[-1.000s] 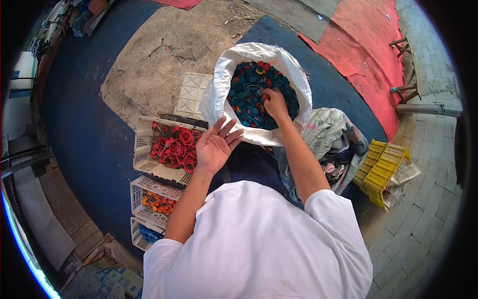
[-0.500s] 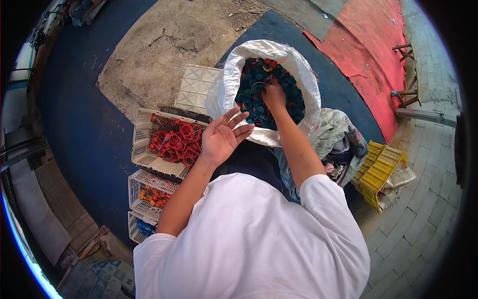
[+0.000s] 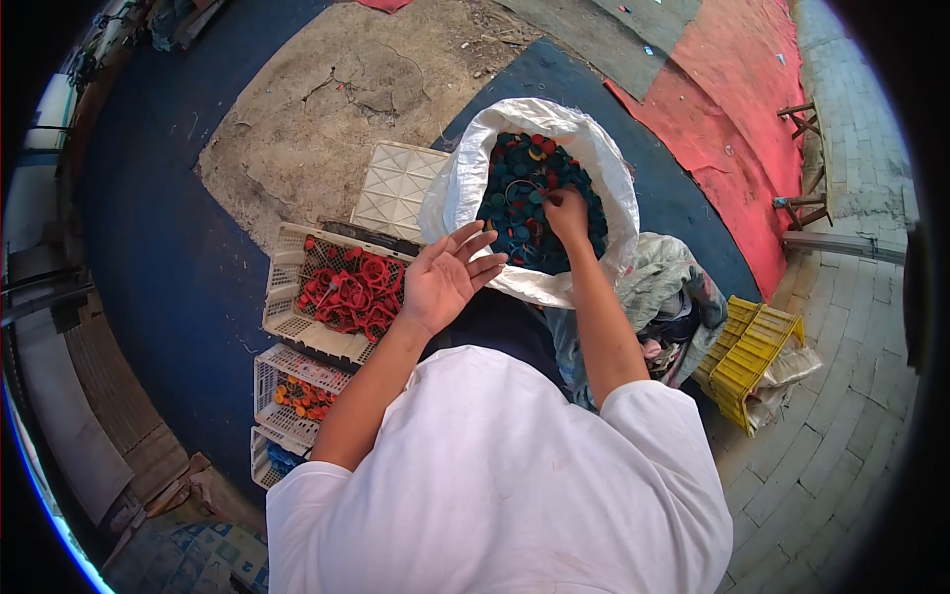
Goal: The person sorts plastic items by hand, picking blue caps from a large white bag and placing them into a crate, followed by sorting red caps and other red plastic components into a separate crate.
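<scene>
A white woven sack (image 3: 457,188) stands in front of me with its mouth wide open. Inside lie many dark green plastic caps (image 3: 517,236), with some red and orange ones among them and a pale ring. My right hand (image 3: 568,215) is over the caps on the sack's right side. Its fingers are drawn together in a pinch, and what they hold, if anything, is too small to make out. Palm up, my left hand (image 3: 442,284) rests in the air by the sack's near left rim. Its fingers are spread and nothing lies in it.
To my left stand a crate (image 3: 282,287) of red plastic rings, a crate (image 3: 265,384) of orange pieces and a crate (image 3: 260,463) with blue pieces. Beyond is a white crate (image 3: 396,190). On the right are a stuffed cloth sack (image 3: 648,277) and a yellow crate (image 3: 744,361).
My right hand has risen from deeper among the caps and shifted right, its fingers now pinched. My left hand stays open near the rim. The whole view has shifted slightly.
</scene>
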Tool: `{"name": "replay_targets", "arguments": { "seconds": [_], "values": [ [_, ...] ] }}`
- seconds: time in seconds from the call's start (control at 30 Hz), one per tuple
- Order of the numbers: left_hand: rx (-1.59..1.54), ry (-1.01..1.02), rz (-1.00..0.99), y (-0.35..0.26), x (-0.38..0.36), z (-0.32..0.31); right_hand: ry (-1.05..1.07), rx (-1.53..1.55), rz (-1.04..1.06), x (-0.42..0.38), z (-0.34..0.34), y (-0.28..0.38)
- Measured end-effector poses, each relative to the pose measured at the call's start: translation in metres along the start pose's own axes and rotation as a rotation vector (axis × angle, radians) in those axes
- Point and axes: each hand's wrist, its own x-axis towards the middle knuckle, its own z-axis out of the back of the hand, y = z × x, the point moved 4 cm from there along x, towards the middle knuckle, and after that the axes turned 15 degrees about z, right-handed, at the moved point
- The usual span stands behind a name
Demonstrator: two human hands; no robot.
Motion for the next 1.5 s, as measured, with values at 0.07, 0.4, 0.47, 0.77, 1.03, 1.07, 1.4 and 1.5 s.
{"name": "replay_targets", "arguments": {
  "seconds": [0.07, 0.4, 0.47, 0.77, 1.03, 1.07, 1.4, 1.5],
  "values": [
    [0.011, -0.007, 0.002, -0.001, 0.002, -0.004, -0.048, 0.081, -0.066, -0.006, 0.009, 0.002],
    [0.531, -0.318, 0.010, 0.004, 0.062, -0.015, -0.089, 0.451, -0.282, -0.041, 0.042, 0.042],
    [0.795, -0.468, -0.012, 0.007, 0.084, -0.008, -0.106, 0.352, -0.165, -0.045, 0.048, 0.054],
    [1.195, -0.550, -0.109, 0.032, 0.123, -0.008, -0.166, 0.162, 0.103, -0.052, 0.070, 0.099],
    [0.642, -0.554, 0.046, 0.019, 0.128, 0.030, -0.168, 0.333, -0.024, -0.057, 0.076, 0.091],
    [0.632, -0.572, 0.050, 0.017, 0.127, 0.032, -0.195, 0.358, -0.028, -0.060, 0.071, 0.081],
    [0.533, -0.610, 0.105, 0.022, 0.138, 0.025, -0.104, 0.419, 0.104, -0.053, 0.091, 0.126],
    [0.122, -0.335, 0.256, 0.025, 0.132, 0.005, -0.071, 0.256, 0.266, -0.053, 0.090, 0.147]
  ]
}}
